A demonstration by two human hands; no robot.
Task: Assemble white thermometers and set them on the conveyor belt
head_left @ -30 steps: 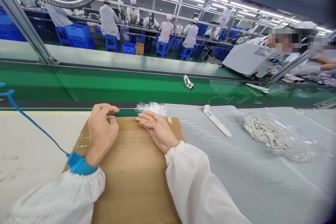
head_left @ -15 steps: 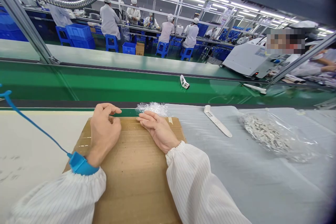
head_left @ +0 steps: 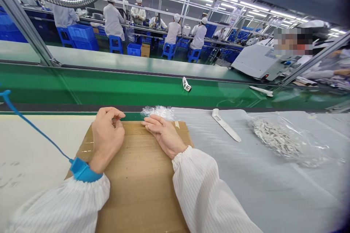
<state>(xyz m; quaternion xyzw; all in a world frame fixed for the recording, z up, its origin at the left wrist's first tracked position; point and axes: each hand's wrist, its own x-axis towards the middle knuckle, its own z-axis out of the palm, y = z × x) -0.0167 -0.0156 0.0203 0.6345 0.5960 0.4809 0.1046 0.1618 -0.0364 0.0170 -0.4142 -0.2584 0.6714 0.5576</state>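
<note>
My left hand (head_left: 108, 134) rests at the far left part of a brown cardboard sheet (head_left: 142, 189). Its fingers are loosely bent, a gap shows between thumb and forefinger, and I see nothing held. A blue wrist strap (head_left: 84, 170) with a coiled cord is around that wrist. My right hand (head_left: 164, 133) lies on its side near the cardboard's far edge, fingers stretched out and empty. Just beyond its fingertips sits crumpled clear plastic (head_left: 158, 111). To the right, a long white plastic part (head_left: 225, 125) with a small window lies on grey foam sheeting (head_left: 240, 182).
A clear bag of small white parts (head_left: 276, 136) lies at right. Beyond the table edge runs a green conveyor belt (head_left: 123, 89), carrying a white part (head_left: 186, 84) and another white piece (head_left: 261, 91). A white machine (head_left: 255, 60) stands behind it. Several people work at the back.
The white parts on the conveyor have shifted slightly left. My hands have stayed almost still. At the back left, a person has turned their head.
</note>
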